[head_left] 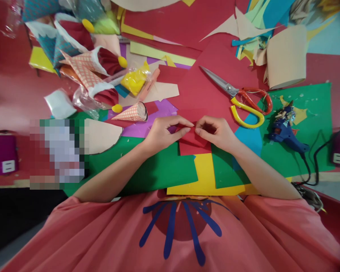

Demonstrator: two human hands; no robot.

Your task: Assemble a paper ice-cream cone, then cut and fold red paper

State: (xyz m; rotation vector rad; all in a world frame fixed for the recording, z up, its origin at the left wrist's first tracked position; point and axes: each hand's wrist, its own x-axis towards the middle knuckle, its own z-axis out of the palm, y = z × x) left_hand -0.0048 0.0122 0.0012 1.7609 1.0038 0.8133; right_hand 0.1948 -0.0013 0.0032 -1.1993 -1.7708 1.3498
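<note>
Both hands meet above the middle of the table, fingertips nearly touching. My left hand (pixel 166 132) pinches the upper left edge of a small piece of red paper (pixel 195 140). On its other side my right hand (pixel 217 133) is closed too, thumb and forefinger pinching the paper's edge. The paper looks bent or folded, but its exact shape is partly hidden by the fingers. Scissors (pixel 231 90) with one red and one yellow handle lie open just beyond my right hand. To the left of my left hand rests a small checkered paper cone (pixel 132 112) with a dark rim.
A blue glue gun (pixel 289 136) with its cord lies at right, near an upturned beige paper cup (pixel 287 56). Several fabric-topped cones (pixel 86 70) are heaped at upper left. A cream paper piece (pixel 102 136) sits left. Green sheets (pixel 147 162) and red sheets (pixel 215 71) cover the table.
</note>
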